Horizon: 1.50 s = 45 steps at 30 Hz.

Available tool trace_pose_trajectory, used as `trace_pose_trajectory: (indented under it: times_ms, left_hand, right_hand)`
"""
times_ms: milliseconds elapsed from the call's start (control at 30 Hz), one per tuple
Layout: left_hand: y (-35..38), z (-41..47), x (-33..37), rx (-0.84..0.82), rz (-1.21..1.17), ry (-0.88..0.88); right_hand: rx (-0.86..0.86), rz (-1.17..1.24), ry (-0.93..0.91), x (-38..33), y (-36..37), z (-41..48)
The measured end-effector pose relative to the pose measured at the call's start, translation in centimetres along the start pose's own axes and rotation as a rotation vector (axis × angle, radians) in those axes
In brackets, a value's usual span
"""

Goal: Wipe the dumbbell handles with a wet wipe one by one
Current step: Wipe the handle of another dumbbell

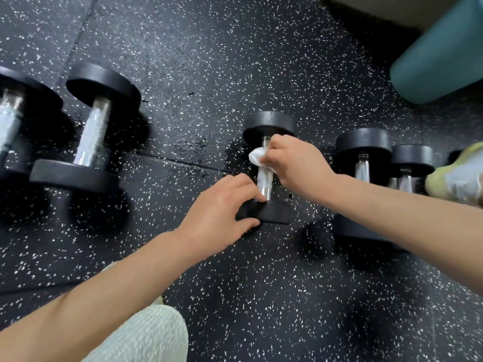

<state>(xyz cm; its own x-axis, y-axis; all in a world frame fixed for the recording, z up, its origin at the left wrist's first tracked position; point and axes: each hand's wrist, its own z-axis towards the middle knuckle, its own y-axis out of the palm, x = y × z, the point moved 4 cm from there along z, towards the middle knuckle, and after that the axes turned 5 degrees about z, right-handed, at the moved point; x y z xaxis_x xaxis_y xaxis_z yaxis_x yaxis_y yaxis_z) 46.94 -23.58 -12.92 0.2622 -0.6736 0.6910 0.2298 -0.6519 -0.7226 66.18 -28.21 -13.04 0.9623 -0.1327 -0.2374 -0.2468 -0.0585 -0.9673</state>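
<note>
A small black dumbbell [269, 124] with a chrome handle [264, 182] lies on the speckled rubber floor at the centre. My right hand [295, 160] grips the upper part of that handle with a white wet wipe [255, 155] bunched under the fingers. My left hand [222, 202] holds the near weight head [274, 212], thumb along its edge and fingers curled over its top. Two large dumbbells [90, 131] lie at the left. Two more small dumbbells [363, 163] lie at the right, partly hidden by my right forearm.
A teal cylinder [439, 56] lies at the upper right. A shoe in yellow and white [460, 176] sits at the right edge beside the smallest dumbbell [411, 160]. My knee in pale ribbed fabric [146, 335] is at the bottom. Wet patches darken the floor near the centre.
</note>
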Motion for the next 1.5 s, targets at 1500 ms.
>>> trace_pose_trajectory:
  times_ms: [1500]
  left_hand:
    - [1.2, 1.3, 1.1, -0.08, -0.01, -0.021]
  right_hand:
    - [-0.089, -0.149, -0.038, 0.8, -0.2, -0.7]
